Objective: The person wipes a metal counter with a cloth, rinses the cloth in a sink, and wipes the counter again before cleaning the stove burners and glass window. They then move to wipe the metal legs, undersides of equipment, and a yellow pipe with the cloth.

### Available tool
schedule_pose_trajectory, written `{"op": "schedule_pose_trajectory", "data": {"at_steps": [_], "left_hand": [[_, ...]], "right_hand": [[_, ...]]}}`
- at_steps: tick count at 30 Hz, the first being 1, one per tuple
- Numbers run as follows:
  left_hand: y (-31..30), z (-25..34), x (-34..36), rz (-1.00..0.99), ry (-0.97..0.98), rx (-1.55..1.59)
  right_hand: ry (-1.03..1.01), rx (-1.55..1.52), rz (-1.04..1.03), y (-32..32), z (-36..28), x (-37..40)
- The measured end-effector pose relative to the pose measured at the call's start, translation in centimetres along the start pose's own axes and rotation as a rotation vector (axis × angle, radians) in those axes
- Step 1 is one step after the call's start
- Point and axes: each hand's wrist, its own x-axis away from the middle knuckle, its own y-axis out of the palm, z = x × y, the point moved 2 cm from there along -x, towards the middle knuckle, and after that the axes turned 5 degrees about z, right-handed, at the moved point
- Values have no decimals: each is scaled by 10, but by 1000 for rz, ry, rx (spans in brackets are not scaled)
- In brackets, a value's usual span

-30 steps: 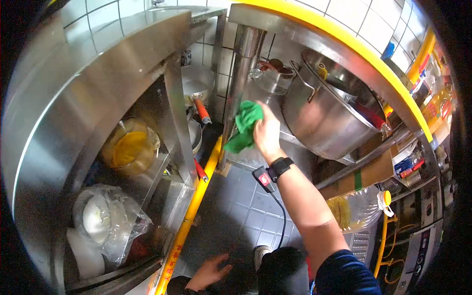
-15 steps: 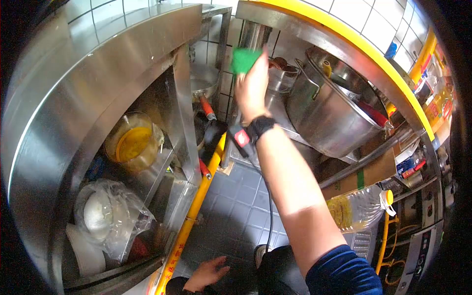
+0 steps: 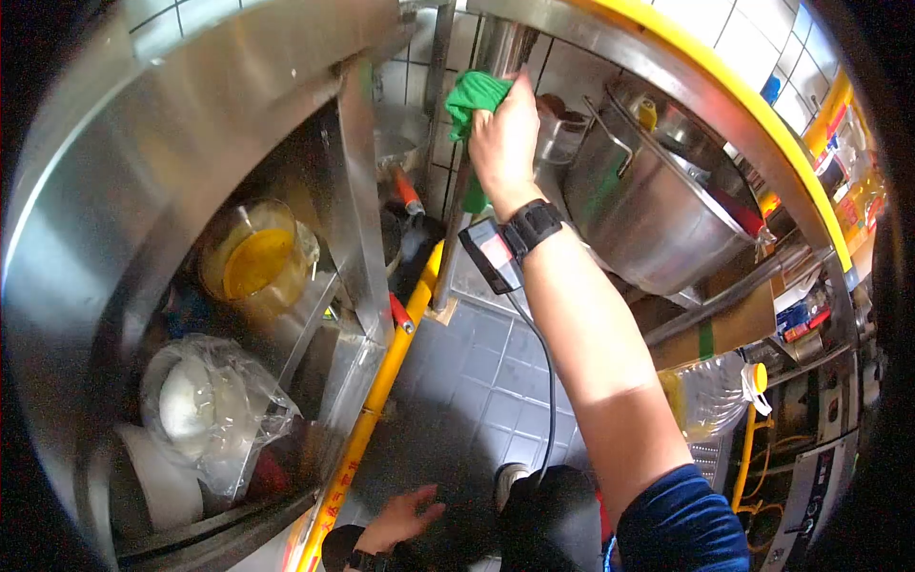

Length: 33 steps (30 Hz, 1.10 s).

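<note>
My right hand [image 3: 505, 143] is closed around a green cloth [image 3: 477, 95] at the metal leg [image 3: 502, 48] of the steel table. Part of the cloth hangs down below the fingers. On that wrist is a black strap with a small device [image 3: 491, 255] and a cable. Beside the hand, a large steel pot [image 3: 634, 205] with things inside stands on the lower shelf. My left hand [image 3: 405, 520] hangs low over the floor near my knee, fingers apart and holding nothing.
A yellow pipe [image 3: 386, 381] runs along the left cabinet's base. On the cabinet shelves are a container of yellow contents [image 3: 257, 262] and a plastic bag [image 3: 214, 410]. Red-handled pans [image 3: 408, 191] sit further back. A large oil bottle [image 3: 710, 396] stands at the right.
My right hand has shifted slightly right with the green cloth, and more of the cloth's folds show. The view has moved a little. My left hand stays low and open.
</note>
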Motion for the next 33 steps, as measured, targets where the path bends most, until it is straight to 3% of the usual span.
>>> {"op": "schedule_pose_trajectory", "data": {"at_steps": [2,6,13,20,23,29,33], "left_hand": [[-2,1,0,-11,7,7],[-9,7,0,10,-2,13],[-11,12,7,33,35,34],[-16,20,9,55,2,35],[-12,12,12,-31,-36,108],[-9,11,8,36,-20,140],[-14,17,0,12,15,128]], "right_hand": [[-36,-47,8,17,23,27],[-322,412,10,18,49,103],[-364,511,-159,22,85,174],[-517,431,-226,-6,80,165],[-646,433,-361,-41,84,143],[-568,708,-359,-135,117,147],[-493,679,-315,-163,116,160]]}}
